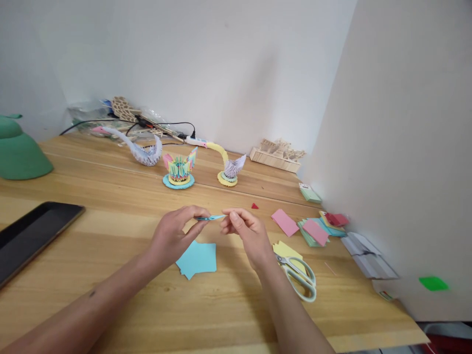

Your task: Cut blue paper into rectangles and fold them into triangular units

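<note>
My left hand (176,234) pinches a small folded piece of blue paper (212,217) between thumb and fingers, in the air above the table. At the paper's right tip is my right hand (248,231), its thumb and fingertips closed together on that end. Below my left hand lie loose blue sheets (201,258) on the wooden table (155,314). To the right of my right wrist, scissors (300,280) with pale handles rest partly over yellow sheets (289,253).
Paper swans (145,153) (233,168) and a multicoloured paper figure (179,169) stand behind the hands. Pink sheets (284,222) and other paper stacks lie right. A black tablet (33,233) and green object (22,155) are left. A wooden piece (275,158) sits by the wall.
</note>
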The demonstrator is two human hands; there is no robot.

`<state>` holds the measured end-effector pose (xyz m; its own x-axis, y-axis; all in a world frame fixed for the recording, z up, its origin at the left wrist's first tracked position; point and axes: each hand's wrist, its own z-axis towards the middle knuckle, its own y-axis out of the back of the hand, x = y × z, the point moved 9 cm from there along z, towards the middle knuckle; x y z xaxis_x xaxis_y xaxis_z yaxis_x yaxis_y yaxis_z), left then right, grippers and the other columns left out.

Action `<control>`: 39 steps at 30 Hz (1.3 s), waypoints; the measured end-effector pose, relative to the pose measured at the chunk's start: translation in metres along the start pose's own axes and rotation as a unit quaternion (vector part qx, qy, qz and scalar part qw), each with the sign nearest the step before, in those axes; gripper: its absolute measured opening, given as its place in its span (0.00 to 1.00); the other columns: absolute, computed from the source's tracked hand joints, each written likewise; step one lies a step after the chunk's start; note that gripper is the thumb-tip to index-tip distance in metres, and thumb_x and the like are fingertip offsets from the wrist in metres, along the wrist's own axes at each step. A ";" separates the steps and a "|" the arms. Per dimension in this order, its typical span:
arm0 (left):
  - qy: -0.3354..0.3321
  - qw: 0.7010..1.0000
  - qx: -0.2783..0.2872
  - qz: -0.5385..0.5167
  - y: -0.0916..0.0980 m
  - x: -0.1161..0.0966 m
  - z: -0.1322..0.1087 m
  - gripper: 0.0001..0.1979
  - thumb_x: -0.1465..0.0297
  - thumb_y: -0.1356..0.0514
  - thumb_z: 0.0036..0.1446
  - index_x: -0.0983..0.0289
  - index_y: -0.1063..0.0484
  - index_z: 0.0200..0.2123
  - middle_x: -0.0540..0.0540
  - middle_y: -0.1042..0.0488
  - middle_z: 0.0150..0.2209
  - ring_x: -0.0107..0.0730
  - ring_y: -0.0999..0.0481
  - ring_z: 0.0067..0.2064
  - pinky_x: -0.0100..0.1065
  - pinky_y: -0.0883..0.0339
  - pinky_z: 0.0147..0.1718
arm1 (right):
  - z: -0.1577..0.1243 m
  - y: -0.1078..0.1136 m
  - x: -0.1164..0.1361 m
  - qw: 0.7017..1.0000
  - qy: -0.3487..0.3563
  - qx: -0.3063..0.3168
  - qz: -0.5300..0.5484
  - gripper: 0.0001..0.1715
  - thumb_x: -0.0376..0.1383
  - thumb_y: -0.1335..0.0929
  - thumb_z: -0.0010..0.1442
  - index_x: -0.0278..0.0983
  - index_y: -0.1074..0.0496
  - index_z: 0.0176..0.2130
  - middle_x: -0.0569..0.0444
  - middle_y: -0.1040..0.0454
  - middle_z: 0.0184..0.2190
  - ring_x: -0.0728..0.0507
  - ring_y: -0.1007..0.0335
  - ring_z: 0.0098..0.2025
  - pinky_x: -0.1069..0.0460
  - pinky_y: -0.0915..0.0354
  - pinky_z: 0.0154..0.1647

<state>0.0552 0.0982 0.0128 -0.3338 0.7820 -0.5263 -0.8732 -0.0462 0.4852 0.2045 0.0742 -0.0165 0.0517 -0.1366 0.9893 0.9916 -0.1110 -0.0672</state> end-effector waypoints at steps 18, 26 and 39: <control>0.017 0.992 0.030 -0.125 -0.003 0.000 0.002 0.03 0.72 0.38 0.52 0.62 0.27 0.33 0.53 0.22 0.35 0.31 0.23 0.38 0.30 0.31 0.39 | 0.002 -0.008 -0.015 0.994 -0.040 0.051 0.088 0.12 0.38 0.30 0.53 0.39 0.27 0.40 0.58 0.26 0.25 0.51 0.30 0.29 0.53 0.35 0.36; 0.041 0.997 -0.003 -0.067 0.000 0.008 -0.001 0.07 0.71 0.37 0.51 0.62 0.28 0.36 0.54 0.21 0.36 0.32 0.22 0.37 0.30 0.29 0.37 | 0.003 -0.004 -0.014 0.995 -0.036 0.032 0.082 0.13 0.40 0.30 0.53 0.37 0.27 0.39 0.55 0.26 0.29 0.50 0.31 0.29 0.52 0.34 0.36; 0.014 0.999 0.032 -0.013 -0.005 0.003 -0.001 0.11 0.66 0.39 0.53 0.63 0.27 0.40 0.55 0.21 0.38 0.35 0.22 0.38 0.32 0.29 0.38 | 0.005 -0.001 -0.021 0.996 -0.052 0.024 0.065 0.12 0.38 0.29 0.51 0.38 0.27 0.38 0.58 0.27 0.25 0.51 0.31 0.28 0.54 0.35 0.34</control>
<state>0.0585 0.1006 0.0076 -0.3215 0.7644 -0.5589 -0.8577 0.0150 0.5140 0.2029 0.0823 -0.0362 0.1894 -0.0433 0.9810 0.9801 -0.0515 -0.1915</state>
